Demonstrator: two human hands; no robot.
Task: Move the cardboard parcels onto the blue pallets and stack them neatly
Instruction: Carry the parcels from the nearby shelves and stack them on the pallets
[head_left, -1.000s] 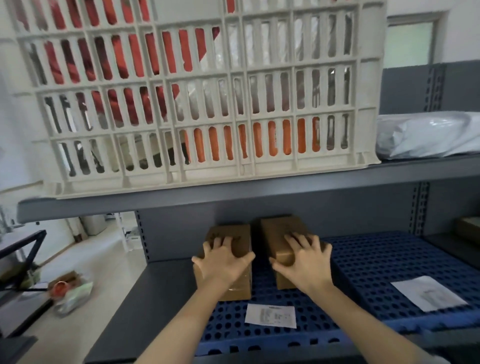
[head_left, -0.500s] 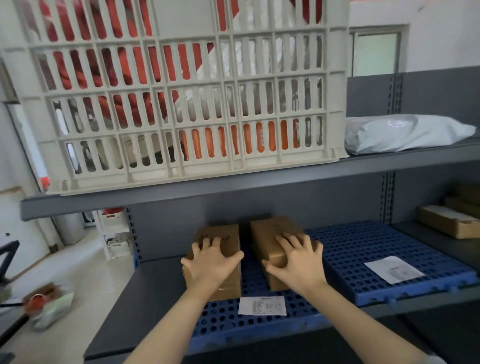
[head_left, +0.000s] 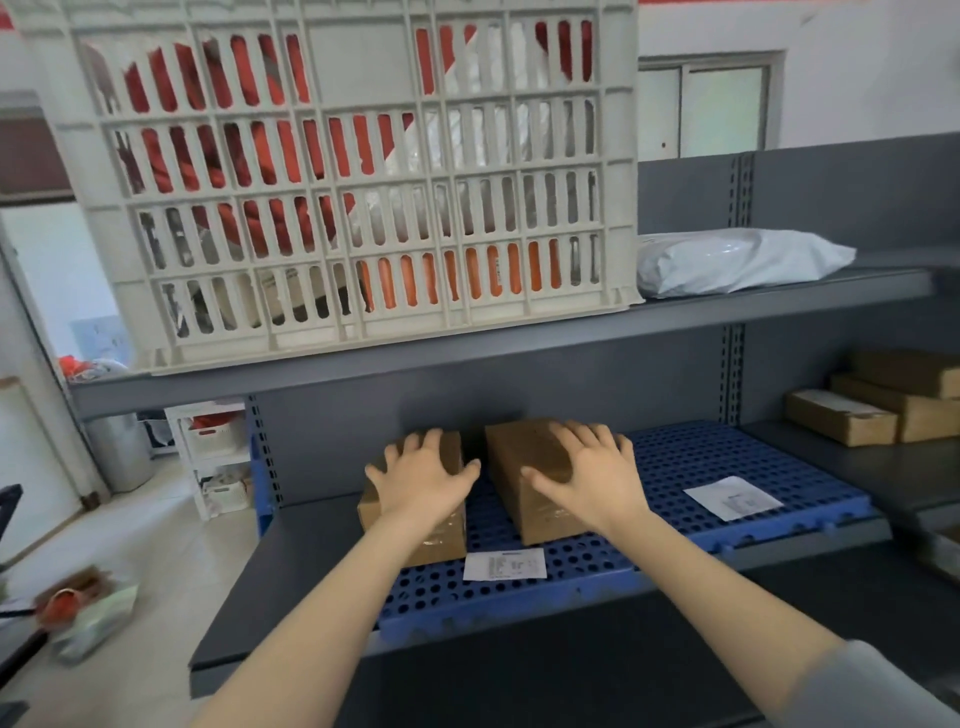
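Little moves over the last second. The left hand (head_left: 421, 480) stays flat on the left parcel (head_left: 441, 543) and the right hand (head_left: 589, 480) stays flat on the right parcel (head_left: 524, 457). Both have their fingers spread wide across the tops, pressing rather than gripping, with each thumb splayed inward toward the gap. The 2 parcels sit where they sat a second ago, side by side on the blue pallet (head_left: 727, 457) on the lower shelf (head_left: 291, 561), with a narrow gap between them that looks much the same as before.

What does change is the view. It swings and pulls back, so more of the shelf to the right comes into sight, including a few more cardboard boxes (head_left: 841, 415) that rest on bare grey shelf, off the pallet.

For the task, these 2 look placed, and the hands seem to be squaring them up, not carrying them. The left parcel sits at the pallet's left edge and seems to hang slightly over it – a nudge right would likely tidy that and close the gap. The boxes on the right probably remain to be moved. A paper slip (head_left: 504, 565) lies on the pallet just in front of the parcels.
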